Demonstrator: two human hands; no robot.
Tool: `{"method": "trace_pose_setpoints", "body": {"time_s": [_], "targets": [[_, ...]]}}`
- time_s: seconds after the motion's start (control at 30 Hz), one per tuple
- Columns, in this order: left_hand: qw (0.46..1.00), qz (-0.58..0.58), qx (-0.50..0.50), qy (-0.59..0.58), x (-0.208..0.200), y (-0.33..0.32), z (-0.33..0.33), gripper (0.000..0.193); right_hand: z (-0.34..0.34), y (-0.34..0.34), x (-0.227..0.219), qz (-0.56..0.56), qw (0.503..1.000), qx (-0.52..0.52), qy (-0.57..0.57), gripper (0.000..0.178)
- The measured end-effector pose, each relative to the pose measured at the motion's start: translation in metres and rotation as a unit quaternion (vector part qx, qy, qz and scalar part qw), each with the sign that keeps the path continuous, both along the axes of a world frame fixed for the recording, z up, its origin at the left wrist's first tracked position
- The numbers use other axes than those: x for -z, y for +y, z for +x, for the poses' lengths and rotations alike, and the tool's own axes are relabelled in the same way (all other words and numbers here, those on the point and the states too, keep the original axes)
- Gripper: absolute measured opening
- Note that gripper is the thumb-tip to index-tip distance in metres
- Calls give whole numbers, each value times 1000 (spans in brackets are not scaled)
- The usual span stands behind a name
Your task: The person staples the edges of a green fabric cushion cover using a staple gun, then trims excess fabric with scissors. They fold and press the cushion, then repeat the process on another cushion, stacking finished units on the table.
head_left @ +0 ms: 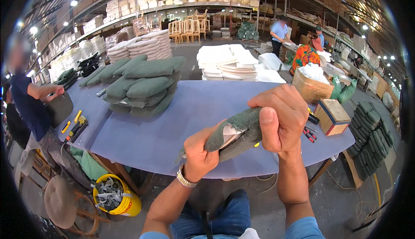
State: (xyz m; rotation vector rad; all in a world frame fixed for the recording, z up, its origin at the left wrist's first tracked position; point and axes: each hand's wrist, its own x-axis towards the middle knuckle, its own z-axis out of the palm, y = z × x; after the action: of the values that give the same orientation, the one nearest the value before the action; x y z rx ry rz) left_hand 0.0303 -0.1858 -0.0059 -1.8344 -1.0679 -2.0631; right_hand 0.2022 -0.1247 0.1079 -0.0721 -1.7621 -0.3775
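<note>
A dark green cushion (242, 131) is gripped at its two ends above the front part of the blue-covered table (207, 113). Its cover gapes on the side toward me, and a pale filling shows in the gap. My left hand (201, 152) is closed around the near left end, a metal watch on its wrist. The far right end is in my right hand (283, 118), fingers wrapped over the top and thumb pressed against the fabric. Farther left on the table lies a pile of similar green cushions (145, 87).
On the table's left are a stapler-like tool (78, 128) and a yellow utility knife (65, 127); on its right, a small carton (332, 117) and red-handled tools (308, 135). A co-worker (30, 96) stands left. A yellow bucket of scraps (132, 205) stands below; white foam pads (227, 59) are stacked beyond.
</note>
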Motion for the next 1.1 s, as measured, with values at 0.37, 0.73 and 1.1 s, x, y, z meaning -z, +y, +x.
{"method": "trace_pose_setpoints", "body": {"time_s": [0.37,0.73,1.1], "targets": [[970,84,-120,196,-47,-21,-33,28,-36,19,25,-99,938,-251,219,48],[852,-346,-116,374,-5,59,-63,35,-81,106,210,-590,738,-146,293,62],[874,-367,-15,317,-7,63,-40,44,-48,83,201,-423,883,-148,138,27]]}}
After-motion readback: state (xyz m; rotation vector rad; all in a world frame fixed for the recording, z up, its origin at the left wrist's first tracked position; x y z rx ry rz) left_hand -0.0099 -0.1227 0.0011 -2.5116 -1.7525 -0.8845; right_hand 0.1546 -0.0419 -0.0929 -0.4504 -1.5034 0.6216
